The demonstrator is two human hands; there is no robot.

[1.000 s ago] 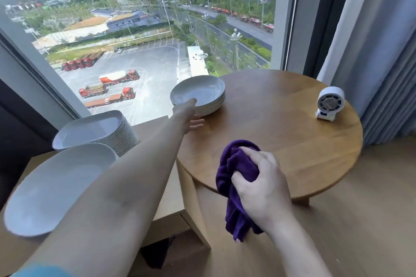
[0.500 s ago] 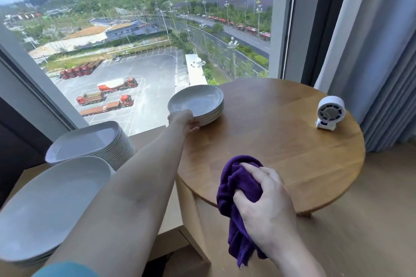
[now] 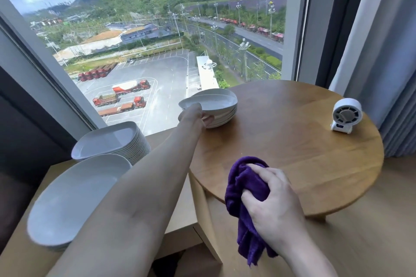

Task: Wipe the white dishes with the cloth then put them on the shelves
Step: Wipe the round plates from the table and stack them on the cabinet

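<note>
Your left hand (image 3: 194,116) pinches the top white ceramic dish (image 3: 211,100) off its stack (image 3: 225,117); your right hand (image 3: 272,193) clutches a purple cloth (image 3: 242,183); wiping awaits.

— What's different from a second ago?
— The left grip (image 3: 198,117) was just short of the stack (image 3: 226,119). Now it holds the top dish (image 3: 211,101) by its near rim.
— And the dish itself?
— It no longer lies flat. Its left edge has lifted off the ones beneath and overhangs them.
</note>
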